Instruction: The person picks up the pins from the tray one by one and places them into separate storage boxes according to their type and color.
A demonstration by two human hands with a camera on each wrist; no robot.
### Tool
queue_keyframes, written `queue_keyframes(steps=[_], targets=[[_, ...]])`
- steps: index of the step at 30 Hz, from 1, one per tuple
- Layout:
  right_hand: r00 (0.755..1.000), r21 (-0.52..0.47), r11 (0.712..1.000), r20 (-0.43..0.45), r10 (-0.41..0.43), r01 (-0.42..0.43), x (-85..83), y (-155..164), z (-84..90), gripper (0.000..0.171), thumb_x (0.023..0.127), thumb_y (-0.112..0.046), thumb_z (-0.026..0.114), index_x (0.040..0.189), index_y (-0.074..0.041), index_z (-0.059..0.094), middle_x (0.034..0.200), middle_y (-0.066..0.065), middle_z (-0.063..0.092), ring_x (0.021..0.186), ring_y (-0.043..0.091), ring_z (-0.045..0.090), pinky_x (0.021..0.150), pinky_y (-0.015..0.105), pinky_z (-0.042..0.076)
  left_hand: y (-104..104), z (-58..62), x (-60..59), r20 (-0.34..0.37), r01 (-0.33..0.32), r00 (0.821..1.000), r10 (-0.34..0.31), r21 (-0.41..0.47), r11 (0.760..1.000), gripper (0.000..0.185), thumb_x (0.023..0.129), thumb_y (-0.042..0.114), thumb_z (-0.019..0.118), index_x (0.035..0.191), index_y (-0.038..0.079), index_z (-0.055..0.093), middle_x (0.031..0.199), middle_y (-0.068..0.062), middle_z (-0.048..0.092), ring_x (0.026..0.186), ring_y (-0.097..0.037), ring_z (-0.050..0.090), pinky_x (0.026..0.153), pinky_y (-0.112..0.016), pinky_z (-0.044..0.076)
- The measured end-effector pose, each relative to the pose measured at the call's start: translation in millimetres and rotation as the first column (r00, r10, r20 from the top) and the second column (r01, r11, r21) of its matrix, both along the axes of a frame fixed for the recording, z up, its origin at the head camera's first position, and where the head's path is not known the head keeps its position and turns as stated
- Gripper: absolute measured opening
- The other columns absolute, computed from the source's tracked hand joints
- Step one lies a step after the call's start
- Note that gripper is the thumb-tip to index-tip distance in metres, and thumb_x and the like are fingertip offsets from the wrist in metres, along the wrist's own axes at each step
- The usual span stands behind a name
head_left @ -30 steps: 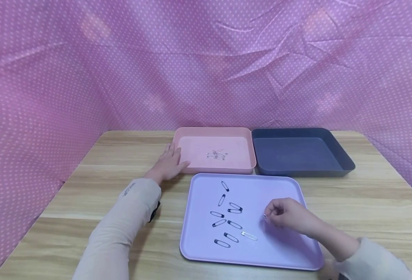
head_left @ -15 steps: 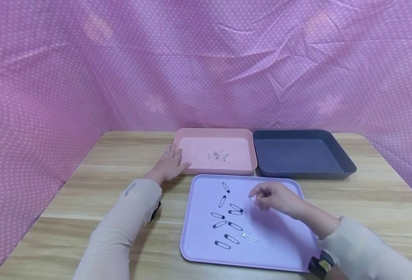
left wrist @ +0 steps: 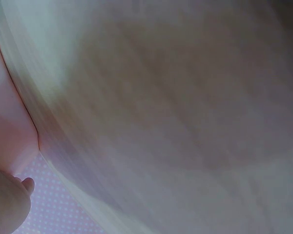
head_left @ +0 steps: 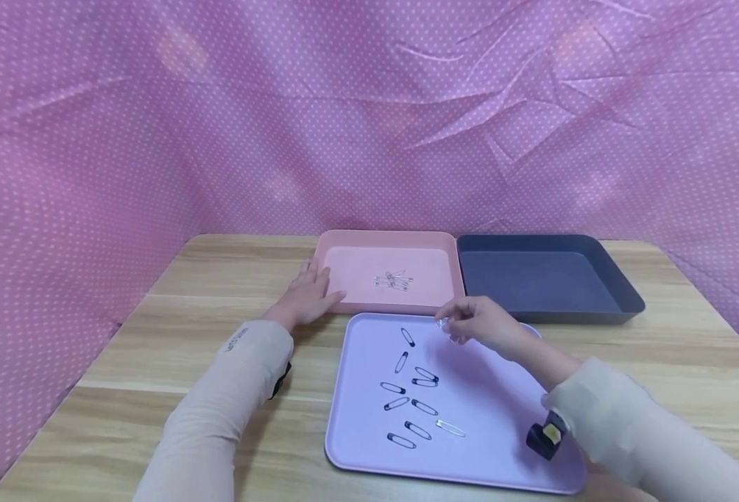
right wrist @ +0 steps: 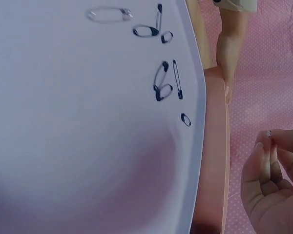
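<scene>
My right hand [head_left: 479, 324] pinches a small silver safety pin [head_left: 441, 323] between thumb and fingertips, above the far edge of the lilac tray [head_left: 489, 418]. In the right wrist view just the pin's tip [right wrist: 269, 133] shows at the fingertips. Several black safety pins [head_left: 401, 440] lie scattered on the lilac tray, along with one silver safety pin [head_left: 450, 428]. My left hand [head_left: 307, 296] rests with fairly straight fingers on the near left corner of the pink tray [head_left: 351, 261]. A small heap of silver safety pins [head_left: 394, 280] lies inside that tray.
A dark blue tray [head_left: 532, 279] stands against the pink tray's right side. All the trays sit on a wood-grain table [head_left: 175, 335]. Behind it hangs a pink dotted cloth [head_left: 369, 139]. The left wrist view is mostly blurred.
My right hand has moved left and away from me, carrying the silver safety pin from over the lilac tray's right half to its far edge. The left hand has stayed in place.
</scene>
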State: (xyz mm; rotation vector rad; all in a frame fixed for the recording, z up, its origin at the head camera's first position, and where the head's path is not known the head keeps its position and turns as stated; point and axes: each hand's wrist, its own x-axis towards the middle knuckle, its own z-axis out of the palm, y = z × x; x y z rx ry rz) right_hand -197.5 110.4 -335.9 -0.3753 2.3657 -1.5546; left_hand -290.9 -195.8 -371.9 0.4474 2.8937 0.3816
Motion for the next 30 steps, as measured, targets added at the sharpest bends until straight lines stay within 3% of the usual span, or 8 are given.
queue_keyframes(steps=[7,14,23,30], targets=[[0.998,-0.032,0.997,-0.012,-0.069,0.069,-18.3,-5.6,-1.6,0.022,0.080,-0.002,0.055,0.101,0.006,0.056,0.072,0.011,0.055,0.066,0.018,0.053,0.065,0.031,0.047,0.5,3.6,2.3,0.007,0.010,1.000,-0.010,0.033,0.999,0.077,0.086,0.055,0.028,0.137,0.000,0.011,0.141,-0.019,-0.010,0.127,-0.030,-0.012,0.101,-0.046,0.001],[0.991,-0.024,0.991,-0.010,-0.135,0.135,-35.8,-16.4,0.2,0.027,0.081,-0.001,0.052,0.107,0.003,0.055,0.069,0.007,0.050,0.062,0.015,0.049,0.060,0.027,0.045,0.2,1.6,0.0,-0.019,0.014,1.000,-0.014,0.000,1.000,0.072,0.088,0.050,0.031,0.137,0.000,0.013,0.141,-0.019,-0.009,0.127,-0.031,-0.010,0.102,-0.044,0.003],[0.972,0.003,0.973,0.046,-0.232,0.232,-61.0,-32.5,2.9,0.025,0.082,-0.002,0.050,0.106,0.001,0.056,0.102,0.020,0.054,0.071,0.017,0.056,0.067,0.028,0.048,0.1,-0.1,0.3,-0.030,0.016,0.999,-0.016,-0.008,1.000,0.072,0.088,0.049,0.031,0.136,-0.001,0.013,0.140,-0.020,-0.008,0.127,-0.033,-0.008,0.102,-0.046,0.004],[0.963,0.011,0.965,0.064,-0.262,0.262,-83.6,-43.1,-7.4,0.025,0.082,-0.001,0.049,0.107,0.004,0.054,0.099,0.019,0.054,0.074,0.018,0.055,0.069,0.030,0.048,1.7,1.0,1.9,-0.029,0.012,1.000,-0.012,-0.009,1.000,0.071,0.089,0.049,0.031,0.136,-0.001,0.013,0.140,-0.020,-0.008,0.127,-0.033,-0.008,0.102,-0.045,0.004]])
